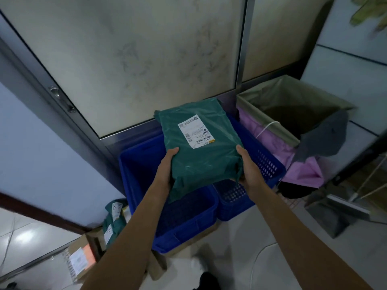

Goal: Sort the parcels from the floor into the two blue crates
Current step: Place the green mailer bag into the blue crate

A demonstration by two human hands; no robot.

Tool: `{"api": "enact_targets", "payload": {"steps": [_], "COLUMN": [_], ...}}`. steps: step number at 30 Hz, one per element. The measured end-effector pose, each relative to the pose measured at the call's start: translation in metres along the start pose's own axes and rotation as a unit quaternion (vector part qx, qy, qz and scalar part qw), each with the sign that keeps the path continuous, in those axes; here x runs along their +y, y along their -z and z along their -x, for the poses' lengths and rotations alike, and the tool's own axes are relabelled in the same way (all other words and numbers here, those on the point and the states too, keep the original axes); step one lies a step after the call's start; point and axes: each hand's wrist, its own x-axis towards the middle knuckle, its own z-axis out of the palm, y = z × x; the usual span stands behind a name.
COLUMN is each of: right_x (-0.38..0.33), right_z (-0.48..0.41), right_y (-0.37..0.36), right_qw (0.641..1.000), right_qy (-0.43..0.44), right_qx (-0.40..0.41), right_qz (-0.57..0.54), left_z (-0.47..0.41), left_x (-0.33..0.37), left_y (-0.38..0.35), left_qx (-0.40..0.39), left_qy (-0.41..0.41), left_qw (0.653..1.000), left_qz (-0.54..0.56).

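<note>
Green parcel point(201, 143), a soft plastic mailer with a white shipping label point(195, 131) facing up, is held in mid-frame above two blue crates. Left hand point(165, 170) grips its lower left edge, thumb on top, fingers hidden beneath; right hand point(249, 168) clasps the lower right corner likewise. Left blue crate point(180, 229) and right blue crate point(268, 164) sit side by side below; their visible mesh floors are bare. More parcels point(114, 220) lie at lower left. A lined bin point(291, 114) stands at right.
</note>
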Motion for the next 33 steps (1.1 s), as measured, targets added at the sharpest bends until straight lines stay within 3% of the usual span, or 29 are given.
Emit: {"api": "enact_targets", "payload": {"steps": [4, 10, 17, 19, 23, 28, 30, 33], "right_x": [0.006, 0.002, -0.031, -0.048, -0.088, -0.143, -0.165, -0.198], "right_z": [-0.038, -0.1, -0.173, -0.194, -0.245, -0.307, -0.333, -0.367], "right_y": [-0.013, -0.037, -0.006, 0.011, 0.051, 0.085, 0.09, 0.088], "right_qw": [0.996, 0.991, 0.992, 0.994, 0.997, 0.981, 0.969, 0.946], "right_qy": [-0.017, -0.053, -0.05, -0.041, -0.049, -0.109, -0.138, -0.165], "right_qx": [0.033, 0.033, 0.002, -0.023, -0.049, -0.144, -0.179, -0.218], "right_qz": [-0.084, -0.118, -0.116, -0.103, -0.033, 0.063, 0.101, 0.174], "left_z": [-0.052, -0.111, -0.161, -0.175, -0.208, -0.22, -0.222, -0.226], "left_x": [-0.008, -0.028, -0.021, -0.009, 0.029, 0.046, 0.048, 0.042], "left_y": [-0.016, -0.074, -0.097, -0.093, -0.065, -0.051, -0.06, -0.087], "left_qx": [0.019, 0.007, -0.031, -0.016, 0.1, 0.187, 0.183, 0.118], "left_qy": [0.015, 0.044, 0.049, 0.046, 0.016, 0.006, 0.01, 0.046], "left_qw": [0.999, 0.999, 0.998, 0.999, 0.995, 0.982, 0.982, 0.991], "left_qz": [0.029, 0.028, -0.01, -0.022, -0.001, -0.033, -0.053, -0.043]}}
